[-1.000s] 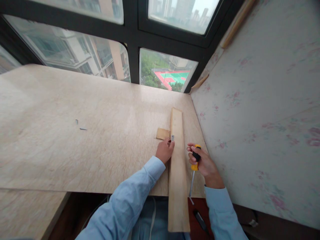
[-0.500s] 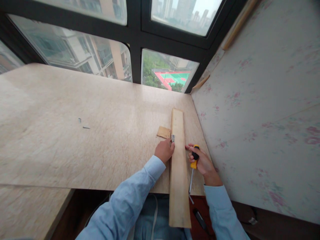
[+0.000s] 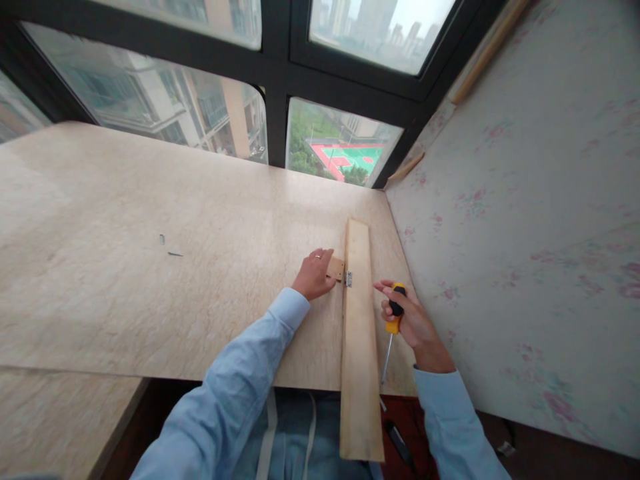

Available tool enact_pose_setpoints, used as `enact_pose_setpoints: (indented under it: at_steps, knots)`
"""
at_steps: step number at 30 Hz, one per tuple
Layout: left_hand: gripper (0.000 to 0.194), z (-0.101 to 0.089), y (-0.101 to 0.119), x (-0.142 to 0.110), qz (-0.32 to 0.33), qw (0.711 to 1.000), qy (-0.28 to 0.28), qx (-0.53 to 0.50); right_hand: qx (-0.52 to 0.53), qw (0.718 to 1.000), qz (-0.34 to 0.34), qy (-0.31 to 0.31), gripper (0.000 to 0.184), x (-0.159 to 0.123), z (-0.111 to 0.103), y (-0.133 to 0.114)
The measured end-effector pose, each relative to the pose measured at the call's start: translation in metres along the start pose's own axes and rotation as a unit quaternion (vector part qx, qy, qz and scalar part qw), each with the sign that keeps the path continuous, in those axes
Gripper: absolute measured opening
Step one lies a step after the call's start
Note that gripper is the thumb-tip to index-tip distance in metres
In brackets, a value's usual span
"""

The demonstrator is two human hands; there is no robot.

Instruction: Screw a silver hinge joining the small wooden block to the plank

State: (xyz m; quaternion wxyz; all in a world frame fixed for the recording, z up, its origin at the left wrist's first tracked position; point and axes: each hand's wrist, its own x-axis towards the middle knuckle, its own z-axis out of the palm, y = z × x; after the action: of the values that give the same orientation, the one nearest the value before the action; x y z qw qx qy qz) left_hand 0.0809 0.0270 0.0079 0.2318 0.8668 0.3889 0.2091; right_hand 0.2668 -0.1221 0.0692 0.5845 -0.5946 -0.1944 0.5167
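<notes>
- Long, pale wooden board (image 3: 361, 347) juts over the counter's (image 3: 225, 220) near edge, silver hinge (image 3: 349, 279) at its left side
- Left hand (image 3: 314, 275) half open, fingers at tan wood piece (image 3: 337, 268)
- Right hand (image 3: 413, 323) wrapped round yellow-and-black screwdriver (image 3: 397, 303)

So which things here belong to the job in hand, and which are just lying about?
Likely in the work:
screwdriver, in the right hand
small wooden piece, at the left hand
long board
metal fitting on it

Apparently lying about:
two small bits, far left
dark object, bottom
</notes>
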Motion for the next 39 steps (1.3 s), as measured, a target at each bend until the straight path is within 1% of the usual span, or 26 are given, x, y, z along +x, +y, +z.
enact_pose_setpoints:
  at_steps: [2,4,5,7,9,12,16,19,21,23,24,26,28,30,33,35,37,39]
  knots:
    - [0.084,-0.001,-0.008,0.010,0.025,0.997,-0.068,0.008,0.013,1.000,0.002,-0.018,0.037,0.001,0.006,-0.008]
    - [0.093,-0.002,-0.014,0.018,0.033,0.991,-0.125,0.015,0.032,0.999,0.009,-0.036,0.036,0.004,0.011,-0.016]
    - [0.095,-0.002,-0.016,0.022,0.034,0.989,-0.143,0.018,0.041,0.998,0.012,-0.043,0.035,0.006,0.013,-0.019]
    - [0.093,-0.003,-0.019,0.028,0.040,0.987,-0.155,0.022,0.052,0.997,0.018,-0.051,0.035,0.011,0.016,-0.023]
    - [0.086,-0.005,-0.023,0.032,0.057,0.988,-0.145,0.021,0.054,0.997,0.025,-0.050,0.034,0.018,0.018,-0.025]
    - [0.080,-0.005,-0.031,0.032,0.080,0.990,-0.113,0.012,0.048,0.998,0.029,-0.043,0.033,0.028,0.017,-0.025]
    - [0.082,-0.001,-0.037,0.020,0.068,0.997,-0.043,-0.014,0.062,0.995,0.039,-0.061,0.031,0.040,0.017,-0.022]
    - [0.081,-0.001,-0.034,0.006,0.047,0.996,0.013,-0.073,0.065,0.994,0.033,-0.077,0.035,0.044,0.024,-0.020]
    - [0.080,-0.003,-0.030,-0.001,0.023,0.992,0.045,-0.119,0.021,0.995,0.021,-0.090,0.040,0.045,0.033,-0.022]
    - [0.079,-0.006,-0.027,-0.006,0.006,0.987,0.062,-0.146,-0.074,0.991,0.008,-0.112,0.043,0.046,0.045,-0.027]
    - [0.079,-0.006,-0.027,-0.007,0.002,0.986,0.063,-0.154,-0.136,0.982,0.003,-0.128,0.044,0.047,0.051,-0.030]
    - [0.079,-0.006,-0.027,-0.008,-0.003,0.985,0.052,-0.164,-0.268,0.950,-0.008,-0.161,0.042,0.053,0.062,-0.038]
    - [0.079,-0.004,-0.030,-0.007,-0.003,0.984,0.035,-0.172,-0.385,0.904,-0.011,-0.187,0.040,0.064,0.070,-0.046]
    - [0.078,-0.002,-0.032,-0.007,-0.001,0.983,0.021,-0.180,-0.468,0.858,-0.006,-0.214,0.040,0.077,0.076,-0.053]
    - [0.076,0.000,-0.036,-0.007,0.010,0.981,0.006,-0.193,-0.542,0.801,0.018,-0.252,0.038,0.094,0.083,-0.058]
    - [0.078,0.000,-0.037,-0.008,0.018,0.980,-0.005,-0.199,-0.581,0.762,0.032,-0.283,0.035,0.102,0.088,-0.059]
    - [0.082,-0.001,-0.038,-0.009,0.022,0.979,-0.022,-0.201,-0.620,0.717,0.046,-0.316,0.031,0.106,0.093,-0.058]
    - [0.082,-0.002,-0.038,-0.010,0.022,0.980,-0.039,-0.194,-0.661,0.665,0.054,-0.343,0.024,0.108,0.099,-0.058]
